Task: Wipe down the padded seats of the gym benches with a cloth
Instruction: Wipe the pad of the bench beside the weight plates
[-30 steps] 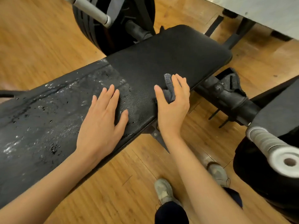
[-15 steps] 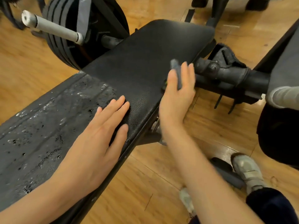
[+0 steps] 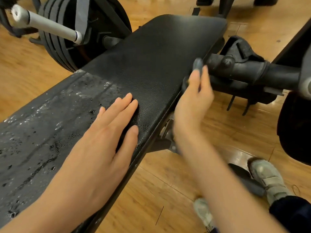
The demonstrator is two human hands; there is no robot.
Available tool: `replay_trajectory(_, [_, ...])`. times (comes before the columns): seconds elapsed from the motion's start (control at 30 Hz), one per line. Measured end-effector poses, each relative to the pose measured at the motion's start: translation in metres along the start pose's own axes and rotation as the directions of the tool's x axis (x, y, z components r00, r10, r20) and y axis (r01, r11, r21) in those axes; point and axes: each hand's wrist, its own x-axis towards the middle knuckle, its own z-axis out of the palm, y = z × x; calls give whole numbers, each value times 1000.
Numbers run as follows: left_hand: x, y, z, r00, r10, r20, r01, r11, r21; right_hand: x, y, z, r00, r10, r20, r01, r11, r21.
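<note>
A black padded bench seat (image 3: 151, 64) runs from the lower left to the upper right. Its left part is wet with droplets and streaks, its right part looks matte. My left hand (image 3: 107, 132) rests flat on the pad with straight fingers. My right hand (image 3: 193, 101) is at the pad's right side edge and holds a small grey cloth (image 3: 197, 64), whose tip sticks up above the fingers. The hand is motion-blurred and most of the cloth is hidden behind it.
A barbell end (image 3: 47, 24) with black weight plates (image 3: 67, 39) stands behind the bench at upper left. A black bar mechanism (image 3: 244, 68) lies right of the seat. Wooden floor (image 3: 168, 190) and my shoes (image 3: 267, 179) are below.
My right hand with the cloth has slid from the top of the pad to its right side edge. The view shifted; my left hand stays flat on the pad.
</note>
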Motion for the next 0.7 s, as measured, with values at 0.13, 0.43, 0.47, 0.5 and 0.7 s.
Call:
replay_trajectory(0.13, [-3, -8, 5, 1000, 26, -8, -27, 1000, -3, 118, 5, 13, 986, 144, -87, -146, 989, -15])
replay_trajectory(0.43, [-2, -5, 6, 1000, 29, -11, -28, 999, 20, -91, 0, -39, 983, -71, 171, 75, 997, -21])
replay_trajectory(0.47, [-2, -5, 6, 999, 30, -14, -29, 999, 26, -93, 2, -39, 980, -111, 164, 117, 993, -28])
replay_trajectory(0.5, [-2, -5, 6, 999, 33, -16, -33, 999, 35, -83, -1, -32, 985, -115, 131, 125, 990, -67])
replay_trajectory(0.7, [-3, -4, 5, 999, 35, -19, -34, 999, 33, 61, 4, 6, 995, 85, -57, -87, 995, -45])
